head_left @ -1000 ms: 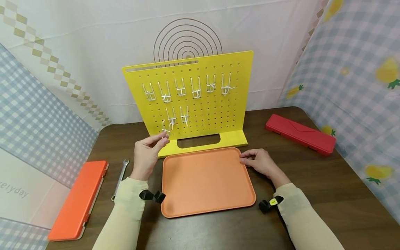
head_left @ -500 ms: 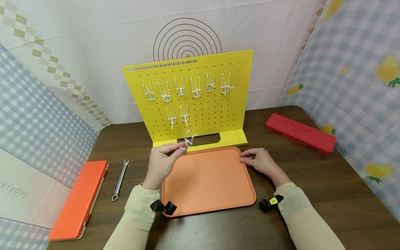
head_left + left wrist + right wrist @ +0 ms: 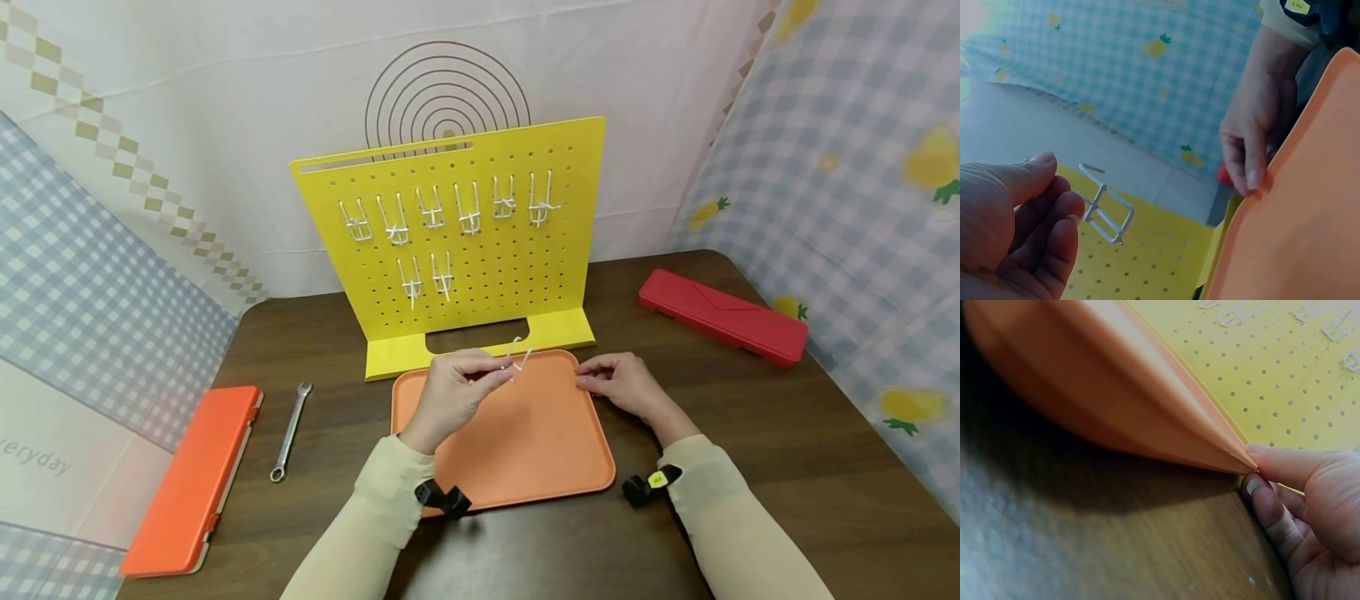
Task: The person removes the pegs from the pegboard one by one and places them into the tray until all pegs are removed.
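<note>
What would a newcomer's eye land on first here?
Probably the bright yellow perforated board standing at the back, bearing white wire hooks. In front sits a rectangular orange tray: the right hand pinches its edge, and the left hand holds a single white wire hook near its far side.

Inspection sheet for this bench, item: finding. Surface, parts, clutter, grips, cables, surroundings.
Surface: table, dark wood-grain.
Parts: yellow board standing, eight hooks on it (six upper, two lower); tray in front, nothing seen lying in its visible part.
Clutter: orange case and wrench at left; red case at right; both cases shut.
Left grip: pinches loose hook.
Right grip: pinches tray's edge.
Cables: dark line beside right sleeve, possibly one.
Surroundings: white backdrop, checked cloth.
</note>
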Available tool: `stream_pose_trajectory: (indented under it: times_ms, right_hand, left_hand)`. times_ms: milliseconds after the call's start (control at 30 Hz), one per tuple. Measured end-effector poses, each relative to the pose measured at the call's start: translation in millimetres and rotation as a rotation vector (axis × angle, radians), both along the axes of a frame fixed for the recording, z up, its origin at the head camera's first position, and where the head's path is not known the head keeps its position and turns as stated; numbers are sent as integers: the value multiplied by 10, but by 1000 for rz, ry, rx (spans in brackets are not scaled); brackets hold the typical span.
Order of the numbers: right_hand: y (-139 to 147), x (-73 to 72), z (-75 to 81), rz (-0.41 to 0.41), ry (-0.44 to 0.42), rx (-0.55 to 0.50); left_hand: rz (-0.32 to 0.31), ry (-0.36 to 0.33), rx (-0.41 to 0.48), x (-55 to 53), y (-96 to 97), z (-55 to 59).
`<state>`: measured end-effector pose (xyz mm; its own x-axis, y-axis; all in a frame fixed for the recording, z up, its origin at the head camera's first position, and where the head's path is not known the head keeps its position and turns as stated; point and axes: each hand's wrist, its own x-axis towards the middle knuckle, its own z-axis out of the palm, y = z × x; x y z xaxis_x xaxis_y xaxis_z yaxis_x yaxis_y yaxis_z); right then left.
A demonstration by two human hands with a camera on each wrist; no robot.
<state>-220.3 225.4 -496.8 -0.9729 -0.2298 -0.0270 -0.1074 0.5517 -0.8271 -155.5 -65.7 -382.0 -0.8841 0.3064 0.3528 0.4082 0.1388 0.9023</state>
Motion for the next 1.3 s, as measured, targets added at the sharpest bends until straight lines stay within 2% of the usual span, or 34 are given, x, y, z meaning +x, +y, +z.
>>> stream_pose_trajectory:
  times_ms: [233, 400, 533, 667, 900, 1300]
  right_hand:
    - [-5, -3, 7, 1, 1, 9]
    - [-6, -10, 5, -1, 7, 7]
    - [-10, -15, 0, 0, 8, -4]
    - [-10, -16, -3, 3, 6, -7]
    - [-8, -10, 1, 5, 2, -2]
    - [-4, -10, 8, 4, -1, -7]
  left_hand:
    - [-3, -69, 14, -209, 187, -362]
    - [5, -99, 0, -304, 306, -497]
    - [46, -93, -49, -364, 399, -591]
    - [93, -70, -105, -411, 480, -670]
    - [141, -85, -135, -476, 599, -788]
    - [134, -173, -173, -521, 691, -874]
